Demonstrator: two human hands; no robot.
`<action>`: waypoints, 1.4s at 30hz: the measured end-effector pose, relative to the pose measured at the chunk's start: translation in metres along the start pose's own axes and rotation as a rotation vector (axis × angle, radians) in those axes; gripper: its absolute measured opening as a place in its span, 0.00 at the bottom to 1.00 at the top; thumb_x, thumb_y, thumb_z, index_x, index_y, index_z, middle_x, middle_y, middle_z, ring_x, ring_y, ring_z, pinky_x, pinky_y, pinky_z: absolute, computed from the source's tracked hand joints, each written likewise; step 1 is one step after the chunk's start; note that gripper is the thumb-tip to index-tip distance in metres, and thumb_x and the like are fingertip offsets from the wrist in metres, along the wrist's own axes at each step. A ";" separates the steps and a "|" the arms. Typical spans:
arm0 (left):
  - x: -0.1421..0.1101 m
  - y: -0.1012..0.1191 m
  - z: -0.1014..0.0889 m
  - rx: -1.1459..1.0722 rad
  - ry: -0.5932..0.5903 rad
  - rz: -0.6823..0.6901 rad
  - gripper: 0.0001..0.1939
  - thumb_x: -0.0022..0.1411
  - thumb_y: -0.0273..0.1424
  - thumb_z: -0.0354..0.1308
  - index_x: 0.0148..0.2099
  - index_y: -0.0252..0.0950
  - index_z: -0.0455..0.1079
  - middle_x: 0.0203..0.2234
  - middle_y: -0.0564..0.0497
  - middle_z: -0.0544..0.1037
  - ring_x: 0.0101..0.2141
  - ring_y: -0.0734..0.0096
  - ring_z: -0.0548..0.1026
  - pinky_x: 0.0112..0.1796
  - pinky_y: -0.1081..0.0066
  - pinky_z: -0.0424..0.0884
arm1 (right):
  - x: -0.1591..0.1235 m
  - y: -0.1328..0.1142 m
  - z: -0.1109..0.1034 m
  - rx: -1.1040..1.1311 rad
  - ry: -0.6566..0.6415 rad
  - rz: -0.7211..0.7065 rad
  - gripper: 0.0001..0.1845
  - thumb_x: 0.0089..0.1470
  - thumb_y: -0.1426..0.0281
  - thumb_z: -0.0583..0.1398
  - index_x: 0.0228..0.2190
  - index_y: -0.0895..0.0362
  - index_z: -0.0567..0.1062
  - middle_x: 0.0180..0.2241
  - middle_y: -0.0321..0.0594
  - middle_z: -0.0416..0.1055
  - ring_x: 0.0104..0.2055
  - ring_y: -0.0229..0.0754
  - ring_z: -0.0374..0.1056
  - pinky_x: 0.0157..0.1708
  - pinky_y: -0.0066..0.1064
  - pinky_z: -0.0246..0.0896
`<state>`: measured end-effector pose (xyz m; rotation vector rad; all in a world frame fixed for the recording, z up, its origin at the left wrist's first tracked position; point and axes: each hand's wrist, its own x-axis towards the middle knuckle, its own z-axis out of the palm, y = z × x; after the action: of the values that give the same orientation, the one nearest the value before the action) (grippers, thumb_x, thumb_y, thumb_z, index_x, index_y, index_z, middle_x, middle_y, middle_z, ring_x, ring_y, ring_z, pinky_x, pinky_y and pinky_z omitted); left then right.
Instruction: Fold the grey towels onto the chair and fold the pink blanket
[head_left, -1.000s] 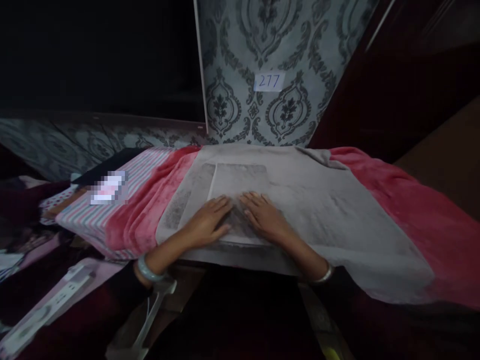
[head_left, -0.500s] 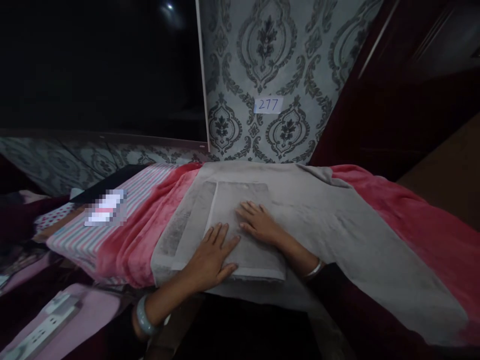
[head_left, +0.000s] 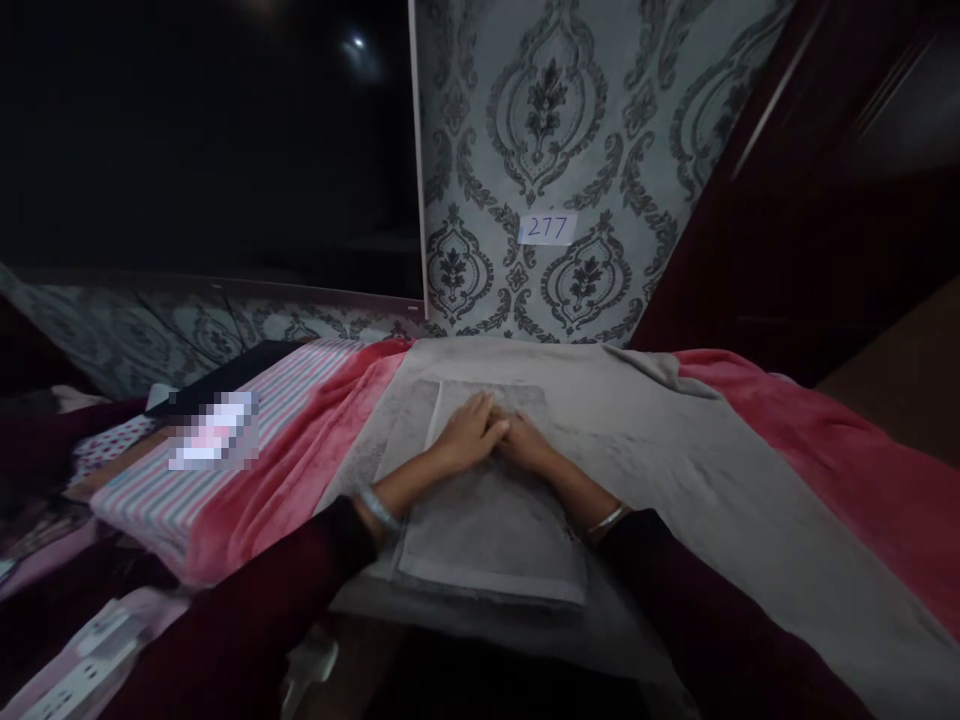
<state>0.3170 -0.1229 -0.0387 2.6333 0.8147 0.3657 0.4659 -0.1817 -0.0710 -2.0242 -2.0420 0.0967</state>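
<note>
A folded grey towel with a pale border along its near edge lies flat on a larger spread grey cloth. My left hand, wearing a pale bangle, rests on the towel's upper part with its fingers stretched out and its thumb toward the right. Against it, also on the towel, is my right hand, with a thin silver bracelet at the wrist. Its fingers meet those of my left hand, and their tips are partly hidden. Both hands look open, though slightly blurred.
Red plush fabric and a striped cloth cover the surface to the left; more red fabric hangs at the right. A power strip sits at lower left. Behind stand a dark television and a patterned wall.
My left hand has moved up and right across the towel, meeting my right hand. The towel's lower left side is now uncovered by the hand. The view has shifted slightly.
</note>
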 end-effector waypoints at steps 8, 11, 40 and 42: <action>0.042 -0.032 0.024 0.287 -0.047 -0.101 0.38 0.74 0.48 0.37 0.74 0.28 0.52 0.73 0.35 0.50 0.73 0.51 0.47 0.70 0.48 0.42 | 0.020 0.007 0.008 -0.137 0.060 0.209 0.31 0.68 0.68 0.46 0.69 0.56 0.60 0.72 0.48 0.51 0.74 0.52 0.46 0.69 0.54 0.44; 0.040 -0.044 0.022 0.314 -0.061 -0.150 0.41 0.72 0.53 0.37 0.74 0.28 0.51 0.73 0.35 0.50 0.73 0.49 0.46 0.70 0.48 0.42 | 0.018 0.007 0.012 -0.132 0.053 0.221 0.31 0.69 0.65 0.45 0.69 0.55 0.60 0.72 0.47 0.52 0.74 0.52 0.47 0.69 0.54 0.44; 0.031 -0.036 0.025 0.338 -0.060 -0.042 0.39 0.72 0.53 0.40 0.75 0.35 0.51 0.74 0.37 0.51 0.73 0.49 0.48 0.69 0.48 0.43 | 0.003 0.026 0.007 -0.100 0.025 0.295 0.31 0.70 0.63 0.43 0.71 0.51 0.57 0.74 0.40 0.47 0.75 0.49 0.41 0.70 0.53 0.43; 0.032 -0.046 0.018 0.335 -0.067 -0.085 0.40 0.72 0.52 0.39 0.75 0.33 0.50 0.74 0.37 0.49 0.73 0.50 0.46 0.69 0.48 0.42 | 0.002 0.028 0.007 -0.095 0.024 0.305 0.31 0.70 0.63 0.42 0.71 0.51 0.56 0.74 0.39 0.46 0.75 0.49 0.41 0.70 0.53 0.43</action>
<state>0.3262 -0.0735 -0.0696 2.8845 1.0404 0.1255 0.4914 -0.1782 -0.0842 -2.3704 -1.7394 0.0337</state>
